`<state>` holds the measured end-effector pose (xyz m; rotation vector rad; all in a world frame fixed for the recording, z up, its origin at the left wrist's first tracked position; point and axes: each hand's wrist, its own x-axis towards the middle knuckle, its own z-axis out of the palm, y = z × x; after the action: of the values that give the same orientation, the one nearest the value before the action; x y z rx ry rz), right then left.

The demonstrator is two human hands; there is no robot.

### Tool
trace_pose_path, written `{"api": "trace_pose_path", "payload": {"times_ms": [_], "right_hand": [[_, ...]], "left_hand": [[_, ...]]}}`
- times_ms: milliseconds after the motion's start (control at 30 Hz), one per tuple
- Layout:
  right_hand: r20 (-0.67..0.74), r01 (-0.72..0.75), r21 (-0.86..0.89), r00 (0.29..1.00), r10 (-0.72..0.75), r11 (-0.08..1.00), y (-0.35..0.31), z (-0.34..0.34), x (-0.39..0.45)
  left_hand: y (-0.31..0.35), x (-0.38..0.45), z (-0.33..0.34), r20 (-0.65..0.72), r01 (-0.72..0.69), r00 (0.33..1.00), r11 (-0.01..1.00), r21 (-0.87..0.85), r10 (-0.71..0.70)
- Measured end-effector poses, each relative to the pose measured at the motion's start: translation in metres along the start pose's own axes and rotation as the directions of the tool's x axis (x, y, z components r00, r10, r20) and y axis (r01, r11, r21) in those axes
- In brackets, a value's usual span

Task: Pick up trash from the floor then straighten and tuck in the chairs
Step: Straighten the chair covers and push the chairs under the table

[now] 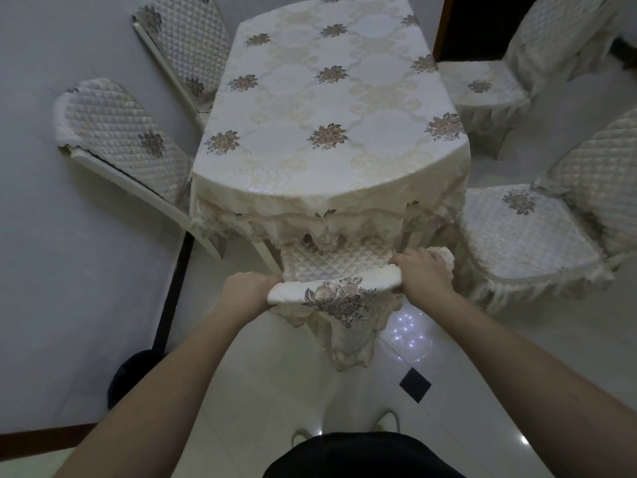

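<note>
Left hand (249, 290): grip wrapped over the left end of the near chair's top rail, fingers curled round the padded cover.
Right hand (424, 270): grip wrapped over the right end of the same rail, thumb side toward the counter.
Near chair (336, 293): held by its covered backrest at the counter's near end; seat already under the hanging cloth, its quilted inner face showing just beyond the rail.
Floor (362, 384): pale glossy tile with one dark inset square (415, 385); no trash visible on the parts in view.
Counter (331, 108): dining table under a floral embroidered tablecloth with a lace fringe.
Left chairs: two, one nearer (124, 132) and one farther (188, 43), both tucked close with backs leaning out at an angle.
Right chairs: two, one nearer (531, 229) and one farther (482, 86), both pulled out with seats fully exposed.
Count: five chairs, one counter, two hands.
Risk, cloth: pushing further could snag the fringe on the seat and drag the tablecloth askew.
Risk, cover: the loose backrest cover may slip or bunch under the grip, so the chair turns crooked.
Risk, floor: chair legs may skid or scrape on the glossy tile if shoved hard.
Risk, remainder: the two right chairs look likely to be left untucked if missed.
</note>
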<state>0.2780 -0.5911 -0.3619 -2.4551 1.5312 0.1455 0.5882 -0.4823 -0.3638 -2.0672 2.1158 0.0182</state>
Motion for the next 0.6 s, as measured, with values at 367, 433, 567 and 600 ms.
{"api": "trace_pose_path", "payload": {"times_ms": [367, 433, 567, 600], "right_hand": [[-0.003, -0.019, 0.018, 1.000, 0.019, 1.000, -0.008, 0.006, -0.002], [0.000, -0.023, 0.026, 1.000, 0.023, 0.999, -0.010, 0.006, -0.002], [-0.006, -0.025, 0.010, 1.000, 0.025, 1.000, -0.013, 0.007, -0.002], [-0.006, -0.028, 0.005, 1.000, 0.028, 1.000, -0.013, 0.007, -0.002]], "left_hand": [[-0.016, 0.006, 0.008, 0.076, -0.052, 0.996, 0.990, 0.128, 0.043], [-0.019, 0.005, 0.008, 0.091, -0.057, 0.995, 0.988, 0.140, 0.044], [-0.024, 0.004, 0.011, 0.062, -0.056, 0.997, 0.990, 0.131, 0.049], [-0.024, 0.004, 0.011, 0.061, -0.059, 0.997, 0.989, 0.133, 0.051]]}}
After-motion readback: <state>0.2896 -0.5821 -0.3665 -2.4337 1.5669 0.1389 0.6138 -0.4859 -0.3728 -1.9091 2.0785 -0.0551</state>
